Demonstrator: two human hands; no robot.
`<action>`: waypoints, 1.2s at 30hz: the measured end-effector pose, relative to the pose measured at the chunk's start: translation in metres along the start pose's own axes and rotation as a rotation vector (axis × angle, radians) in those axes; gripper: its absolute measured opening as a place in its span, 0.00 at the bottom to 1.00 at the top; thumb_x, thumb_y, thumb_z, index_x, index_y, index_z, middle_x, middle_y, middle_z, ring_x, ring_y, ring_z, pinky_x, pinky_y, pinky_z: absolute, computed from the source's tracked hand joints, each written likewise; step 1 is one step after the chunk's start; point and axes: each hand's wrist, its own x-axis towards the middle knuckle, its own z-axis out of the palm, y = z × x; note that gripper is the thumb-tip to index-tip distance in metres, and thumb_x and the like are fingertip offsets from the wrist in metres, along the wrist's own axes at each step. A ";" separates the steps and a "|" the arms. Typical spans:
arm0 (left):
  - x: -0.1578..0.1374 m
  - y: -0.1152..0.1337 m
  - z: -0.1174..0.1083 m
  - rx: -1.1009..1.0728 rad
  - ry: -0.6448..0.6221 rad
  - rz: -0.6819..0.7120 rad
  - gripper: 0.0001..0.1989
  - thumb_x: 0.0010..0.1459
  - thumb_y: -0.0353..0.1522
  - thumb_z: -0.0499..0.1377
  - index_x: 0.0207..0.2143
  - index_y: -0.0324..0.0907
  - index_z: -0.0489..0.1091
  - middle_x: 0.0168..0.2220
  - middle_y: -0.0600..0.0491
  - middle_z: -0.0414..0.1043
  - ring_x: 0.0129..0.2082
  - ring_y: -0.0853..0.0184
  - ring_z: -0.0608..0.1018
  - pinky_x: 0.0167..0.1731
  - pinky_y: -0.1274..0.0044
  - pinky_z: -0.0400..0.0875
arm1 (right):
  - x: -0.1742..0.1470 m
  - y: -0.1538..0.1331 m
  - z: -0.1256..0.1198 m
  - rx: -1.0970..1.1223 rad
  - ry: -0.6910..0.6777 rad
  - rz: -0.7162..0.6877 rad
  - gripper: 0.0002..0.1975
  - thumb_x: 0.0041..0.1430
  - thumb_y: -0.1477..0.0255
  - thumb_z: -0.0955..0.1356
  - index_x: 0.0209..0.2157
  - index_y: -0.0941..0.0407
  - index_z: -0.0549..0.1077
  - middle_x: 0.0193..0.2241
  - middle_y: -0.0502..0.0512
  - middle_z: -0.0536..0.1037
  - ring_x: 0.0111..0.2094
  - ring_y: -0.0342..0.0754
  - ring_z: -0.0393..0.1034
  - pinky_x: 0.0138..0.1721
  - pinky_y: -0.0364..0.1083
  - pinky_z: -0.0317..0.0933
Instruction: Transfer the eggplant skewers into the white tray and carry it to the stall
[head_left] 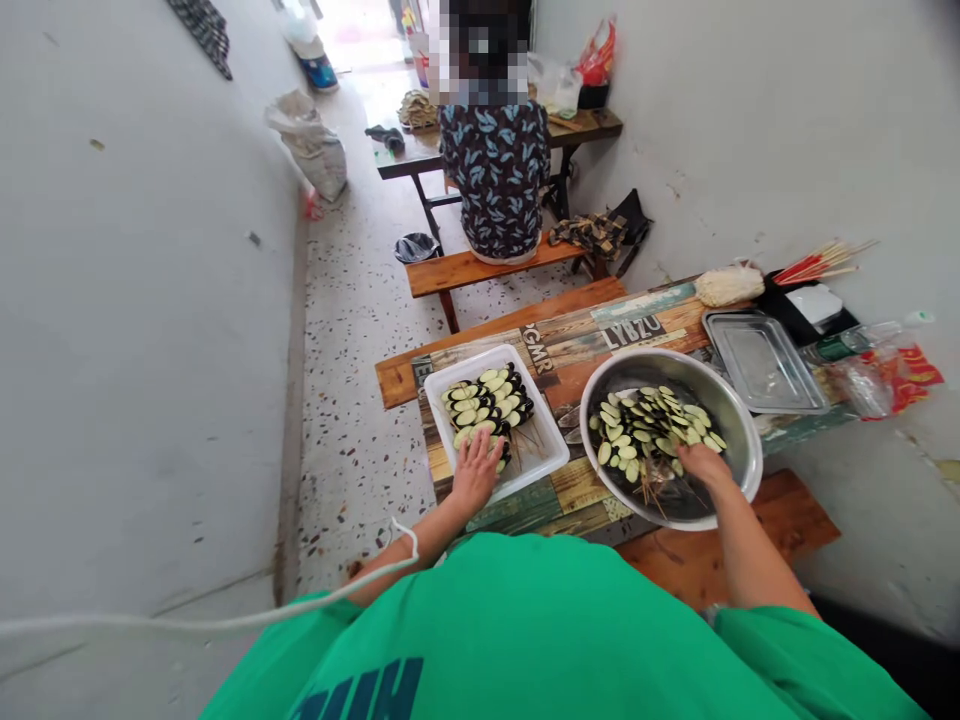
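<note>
Green shirt [517, 620] foremost: left fingers [481, 455], loosely spread on eggplant slices [491, 400] near the left edge of the desk [570, 372]; right fingers [688, 457] in the bowl [741, 430], hold I cannot tell.

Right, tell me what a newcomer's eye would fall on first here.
Probably the metal bowl of skewered slices on the table, the right hand inside it. Next, the white tray to its left, the left hand over part of its load. Beyond the table, a person sits on a bench, back turned.

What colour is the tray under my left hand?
The tray is white, best seen in the head view.
</note>
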 end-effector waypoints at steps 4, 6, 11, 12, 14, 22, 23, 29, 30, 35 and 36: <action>-0.002 -0.003 -0.009 -0.050 -0.007 -0.040 0.35 0.58 0.36 0.59 0.66 0.44 0.53 0.69 0.41 0.44 0.69 0.52 0.49 0.65 0.57 0.45 | -0.013 0.012 -0.015 -0.108 -0.013 0.004 0.20 0.65 0.64 0.57 0.36 0.61 0.75 0.35 0.70 0.78 0.38 0.57 0.75 0.36 0.49 0.63; -0.004 -0.006 -0.010 -0.066 -0.002 -0.063 0.35 0.58 0.36 0.59 0.66 0.45 0.53 0.69 0.41 0.44 0.69 0.52 0.49 0.65 0.57 0.46 | -0.026 0.018 -0.020 -0.143 -0.003 -0.005 0.21 0.66 0.63 0.55 0.39 0.60 0.74 0.37 0.68 0.78 0.40 0.58 0.74 0.37 0.50 0.63; -0.005 -0.012 -0.008 -0.074 0.029 -0.109 0.36 0.56 0.36 0.61 0.66 0.46 0.54 0.69 0.42 0.44 0.69 0.52 0.48 0.64 0.58 0.46 | -0.063 0.031 -0.030 -0.194 0.103 0.013 0.21 0.67 0.60 0.55 0.41 0.55 0.73 0.36 0.63 0.79 0.37 0.56 0.74 0.32 0.48 0.61; -0.004 -0.013 -0.008 -0.074 0.035 -0.112 0.36 0.56 0.36 0.61 0.66 0.46 0.54 0.69 0.42 0.44 0.69 0.52 0.48 0.64 0.58 0.46 | -0.069 0.033 -0.032 -0.193 0.119 0.015 0.21 0.67 0.60 0.55 0.42 0.54 0.73 0.36 0.62 0.79 0.37 0.56 0.74 0.31 0.48 0.60; -0.002 -0.013 -0.011 -0.077 0.040 -0.111 0.37 0.56 0.35 0.61 0.66 0.46 0.53 0.69 0.42 0.44 0.69 0.52 0.48 0.64 0.58 0.46 | -0.076 0.038 -0.038 -0.187 0.122 0.019 0.20 0.67 0.60 0.55 0.42 0.54 0.73 0.37 0.61 0.79 0.37 0.55 0.74 0.30 0.47 0.59; 0.003 -0.006 -0.026 -0.099 0.020 -0.102 0.37 0.56 0.37 0.60 0.66 0.44 0.53 0.69 0.41 0.43 0.69 0.51 0.49 0.64 0.58 0.47 | -0.074 0.080 -0.065 -0.201 0.160 0.156 0.19 0.66 0.60 0.54 0.41 0.51 0.72 0.39 0.65 0.78 0.38 0.59 0.74 0.29 0.50 0.58; 0.003 -0.004 -0.025 -0.099 0.021 -0.100 0.37 0.56 0.37 0.60 0.66 0.44 0.53 0.69 0.41 0.43 0.69 0.51 0.48 0.64 0.58 0.47 | -0.073 0.085 -0.068 -0.203 0.193 0.141 0.18 0.66 0.61 0.54 0.41 0.51 0.72 0.38 0.65 0.78 0.38 0.58 0.73 0.29 0.50 0.58; 0.005 0.006 -0.028 -0.116 0.004 -0.067 0.37 0.57 0.36 0.60 0.67 0.45 0.52 0.69 0.40 0.43 0.69 0.52 0.47 0.64 0.58 0.46 | -0.078 0.088 -0.106 -0.334 0.234 0.042 0.13 0.67 0.65 0.59 0.44 0.52 0.72 0.39 0.63 0.78 0.36 0.53 0.72 0.29 0.49 0.56; 0.005 0.008 -0.029 -0.119 -0.008 -0.065 0.37 0.56 0.36 0.60 0.67 0.45 0.52 0.69 0.40 0.43 0.69 0.52 0.47 0.64 0.58 0.46 | -0.078 0.087 -0.115 -0.374 0.213 0.037 0.13 0.66 0.65 0.60 0.45 0.52 0.73 0.39 0.64 0.78 0.37 0.53 0.72 0.28 0.48 0.55; 0.010 0.013 -0.034 -0.123 -0.025 -0.070 0.38 0.56 0.36 0.61 0.67 0.45 0.52 0.69 0.40 0.43 0.69 0.51 0.47 0.64 0.58 0.47 | -0.057 0.100 -0.156 -0.404 0.132 -0.051 0.09 0.60 0.65 0.69 0.39 0.53 0.78 0.33 0.68 0.78 0.32 0.53 0.71 0.30 0.49 0.52; 0.011 0.014 -0.034 -0.123 -0.022 -0.071 0.38 0.56 0.36 0.61 0.67 0.45 0.52 0.69 0.40 0.43 0.69 0.51 0.47 0.64 0.58 0.47 | -0.052 0.105 -0.161 -0.348 0.177 -0.056 0.06 0.57 0.66 0.71 0.35 0.53 0.78 0.31 0.67 0.78 0.30 0.53 0.70 0.29 0.49 0.51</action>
